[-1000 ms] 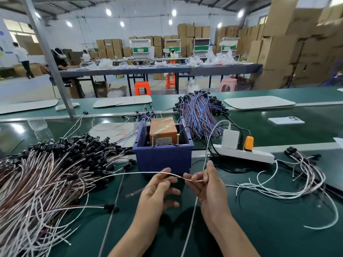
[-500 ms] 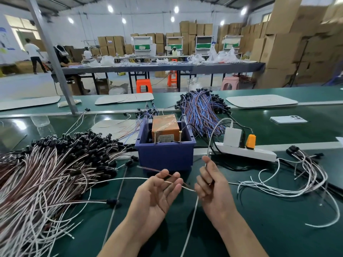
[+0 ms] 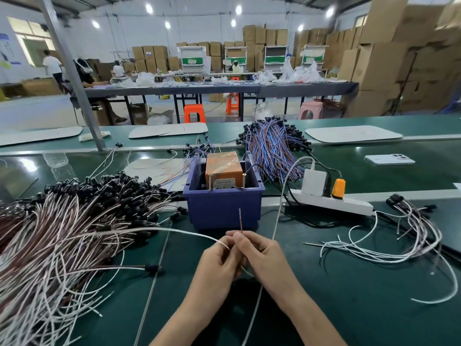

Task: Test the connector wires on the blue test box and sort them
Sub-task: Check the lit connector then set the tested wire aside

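Note:
The blue test box (image 3: 222, 206) stands mid-table with an orange unit (image 3: 223, 169) and two brass pins inside. Just in front of it my left hand (image 3: 217, 262) and my right hand (image 3: 262, 255) meet, both pinching one connector wire (image 3: 174, 230). Its white lead runs left toward the big pile of white and brown wires with black connectors (image 3: 62, 226). Its thin brown end sticks straight up above my fingertips, in front of the box wall. A small bunch of white wires (image 3: 399, 243) lies to the right.
A white power strip (image 3: 331, 202) with a white adapter and an orange plug lies right of the box. A bundle of blue and red wires (image 3: 272, 148) sits behind it. A white phone (image 3: 389, 159) lies far right. A white cable (image 3: 282, 203) crosses past my right hand.
My hands have come together from slightly apart. The wire's brown end, lying low to the left before, now points upward between my fingertips.

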